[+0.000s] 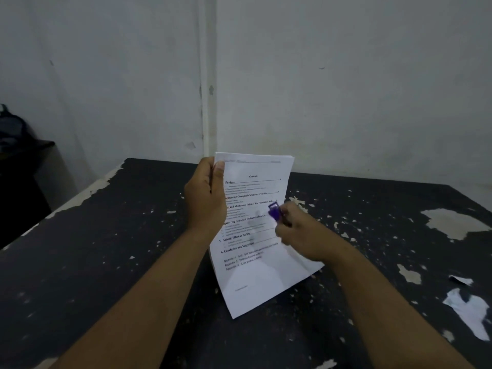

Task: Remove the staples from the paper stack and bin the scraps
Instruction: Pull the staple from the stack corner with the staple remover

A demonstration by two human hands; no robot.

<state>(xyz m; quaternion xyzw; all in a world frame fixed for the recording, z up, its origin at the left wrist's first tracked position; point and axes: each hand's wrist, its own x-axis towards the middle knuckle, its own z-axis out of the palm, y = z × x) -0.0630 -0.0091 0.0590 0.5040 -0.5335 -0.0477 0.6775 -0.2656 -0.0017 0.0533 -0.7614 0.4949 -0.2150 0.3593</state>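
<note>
A white paper stack with a printed contents page stands tilted, its lower edge on the dark table. My left hand grips its upper left edge, thumb on the front. My right hand, blurred, holds a small purple staple remover at the stack's right edge, about mid-height. No staple is visible.
The table's black coating is peeling in pale patches. Torn white paper scraps lie near its right edge. White walls meet in a corner behind. A dark bag sits on a low black surface at far left. No bin is in view.
</note>
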